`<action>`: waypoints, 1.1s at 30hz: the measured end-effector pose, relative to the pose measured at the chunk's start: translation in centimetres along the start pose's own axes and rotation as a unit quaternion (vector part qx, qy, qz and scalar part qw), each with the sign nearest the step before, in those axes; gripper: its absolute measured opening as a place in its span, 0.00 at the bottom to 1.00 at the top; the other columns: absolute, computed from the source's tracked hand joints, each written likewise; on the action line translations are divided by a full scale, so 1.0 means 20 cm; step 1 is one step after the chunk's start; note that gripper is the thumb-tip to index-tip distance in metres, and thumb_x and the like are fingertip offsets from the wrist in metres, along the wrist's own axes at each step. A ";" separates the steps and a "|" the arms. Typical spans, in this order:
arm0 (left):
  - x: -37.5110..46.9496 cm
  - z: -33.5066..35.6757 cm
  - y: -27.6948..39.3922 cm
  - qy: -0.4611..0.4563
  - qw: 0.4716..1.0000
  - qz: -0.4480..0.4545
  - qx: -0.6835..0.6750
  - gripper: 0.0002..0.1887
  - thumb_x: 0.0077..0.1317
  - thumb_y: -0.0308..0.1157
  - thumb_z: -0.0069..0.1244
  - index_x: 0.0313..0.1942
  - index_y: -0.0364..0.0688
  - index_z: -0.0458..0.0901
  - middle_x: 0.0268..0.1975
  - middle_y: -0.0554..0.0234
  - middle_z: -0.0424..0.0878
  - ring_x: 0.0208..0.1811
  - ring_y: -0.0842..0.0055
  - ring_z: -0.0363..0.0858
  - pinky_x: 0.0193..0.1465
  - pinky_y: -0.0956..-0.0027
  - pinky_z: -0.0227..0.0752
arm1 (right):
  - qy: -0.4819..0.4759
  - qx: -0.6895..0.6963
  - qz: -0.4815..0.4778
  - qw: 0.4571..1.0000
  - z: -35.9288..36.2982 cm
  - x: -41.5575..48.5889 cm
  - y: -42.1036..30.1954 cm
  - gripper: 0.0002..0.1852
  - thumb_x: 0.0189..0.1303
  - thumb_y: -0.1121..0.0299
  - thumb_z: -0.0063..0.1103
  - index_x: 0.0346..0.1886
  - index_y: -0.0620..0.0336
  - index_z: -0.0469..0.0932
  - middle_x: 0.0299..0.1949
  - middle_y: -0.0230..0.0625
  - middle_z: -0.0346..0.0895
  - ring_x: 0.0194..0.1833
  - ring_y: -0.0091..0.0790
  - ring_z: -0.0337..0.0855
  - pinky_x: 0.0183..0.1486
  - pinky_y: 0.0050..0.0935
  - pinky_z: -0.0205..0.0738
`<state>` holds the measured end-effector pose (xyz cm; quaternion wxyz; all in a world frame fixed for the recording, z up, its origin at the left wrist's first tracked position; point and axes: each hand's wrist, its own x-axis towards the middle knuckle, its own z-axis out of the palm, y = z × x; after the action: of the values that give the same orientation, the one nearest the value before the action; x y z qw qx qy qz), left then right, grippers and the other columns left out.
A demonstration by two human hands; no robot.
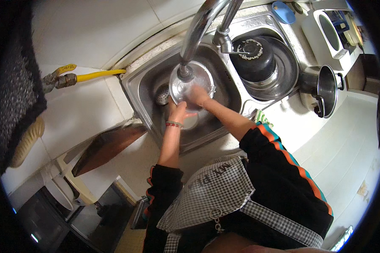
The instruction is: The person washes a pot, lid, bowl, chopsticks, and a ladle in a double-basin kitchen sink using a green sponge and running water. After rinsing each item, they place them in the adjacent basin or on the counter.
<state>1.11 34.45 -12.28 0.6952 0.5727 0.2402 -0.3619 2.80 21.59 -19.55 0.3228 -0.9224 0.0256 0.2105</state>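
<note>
Under the tap, a shiny round metal dish or lid [206,73] is tilted over the left sink basin [228,104]. My left hand [178,111] grips its near rim, with a beaded bracelet at the wrist. Against the inner face of the dish lies my right hand [197,95]. That hand is blurred, and whether it holds something cannot be told. The tap spout [190,47] ends just above the dish and covers part of it. Lower in the basin are a pale round piece of dishware [190,122], partly hidden, and a perforated metal strainer [162,95].
In the right basin, an upturned black pot [256,68] rests in a wide metal pan [288,79]. A two-handled steel pot [327,91] stands to the right. Behind are a blue dish [283,12] and a white container [326,34]. A wooden board [110,148] leans left.
</note>
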 end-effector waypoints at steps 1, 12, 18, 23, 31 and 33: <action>0.00 -0.01 0.00 -0.003 1.000 -0.009 0.022 0.38 0.57 0.17 0.35 0.66 0.55 0.43 0.63 0.46 0.57 0.57 0.43 0.71 0.39 0.39 0.82 | -0.096 0.003 -0.001 0.995 0.03 0.02 -0.02 0.18 0.57 0.58 0.51 0.37 0.64 0.81 0.37 0.53 0.81 0.40 0.56 0.81 0.44 0.44 0.75; 0.03 -0.06 0.06 0.104 0.973 0.098 0.183 0.44 0.55 0.20 0.41 0.70 0.47 0.38 0.66 0.39 0.59 0.55 0.44 0.74 0.38 0.54 0.85 | -0.049 0.609 0.166 0.774 -0.19 -0.06 0.13 0.13 0.65 0.64 0.52 0.43 0.65 0.77 0.33 0.43 0.82 0.36 0.32 0.83 0.33 0.35 0.77; 0.05 -0.08 0.14 0.176 0.865 0.251 0.397 0.43 0.56 0.19 0.42 0.71 0.54 0.43 0.60 0.38 0.68 0.56 0.44 0.73 0.51 0.49 0.73 | 0.067 0.338 0.156 0.926 -0.19 -0.24 0.25 0.21 0.61 0.64 0.59 0.52 0.68 0.70 0.46 0.49 0.79 0.45 0.40 0.82 0.50 0.34 0.76; 0.05 -0.04 0.21 0.144 0.740 0.309 0.580 0.42 0.59 0.19 0.47 0.70 0.58 0.45 0.57 0.39 0.69 0.52 0.43 0.74 0.49 0.48 0.71 | 0.241 0.182 -0.043 0.952 -0.30 -0.15 0.28 0.31 0.52 0.68 0.61 0.60 0.62 0.61 0.47 0.57 0.75 0.50 0.55 0.77 0.52 0.45 0.71; 0.21 -0.07 0.17 0.099 0.776 0.364 0.506 0.32 0.58 0.23 0.51 0.65 0.44 0.62 0.58 0.40 0.72 0.56 0.48 0.74 0.53 0.53 0.71 | 0.112 -0.009 0.039 0.993 -0.33 -0.29 0.24 0.24 0.51 0.79 0.53 0.54 0.69 0.61 0.32 0.60 0.78 0.36 0.61 0.80 0.39 0.52 0.74; 0.23 -0.12 0.09 0.086 0.775 0.356 0.515 0.30 0.61 0.24 0.49 0.65 0.42 0.63 0.57 0.48 0.76 0.57 0.57 0.76 0.53 0.58 0.72 | 0.197 0.033 0.002 0.980 -0.31 -0.40 0.23 0.27 0.52 0.80 0.51 0.58 0.69 0.59 0.35 0.62 0.77 0.37 0.60 0.80 0.40 0.51 0.74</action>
<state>5.49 35.95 -15.14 0.3518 0.9186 -0.1441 -0.1076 -3.04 13.38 -14.66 0.3414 -0.9345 0.0973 0.0246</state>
